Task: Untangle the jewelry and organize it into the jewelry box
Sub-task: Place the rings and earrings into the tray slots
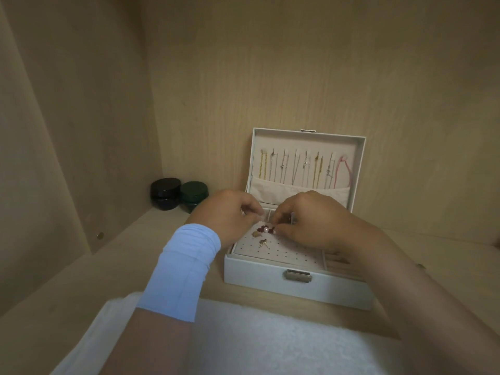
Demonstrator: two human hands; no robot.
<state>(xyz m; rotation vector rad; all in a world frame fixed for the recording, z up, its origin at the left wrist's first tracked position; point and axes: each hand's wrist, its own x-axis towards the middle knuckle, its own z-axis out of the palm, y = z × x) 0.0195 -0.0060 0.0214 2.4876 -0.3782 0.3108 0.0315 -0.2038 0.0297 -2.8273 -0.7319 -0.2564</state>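
Over the perforated cream pad (292, 253) of the open white jewelry box (257, 277), the right hand (311, 220) pinches a red-and-pink beaded cluster (266, 229) at its nine o'clock; what the curled left hand (227, 212) grips is unclear.

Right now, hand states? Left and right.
Left hand: fingers curled, hold cannot be told.
Right hand: pinches a small beaded piece.
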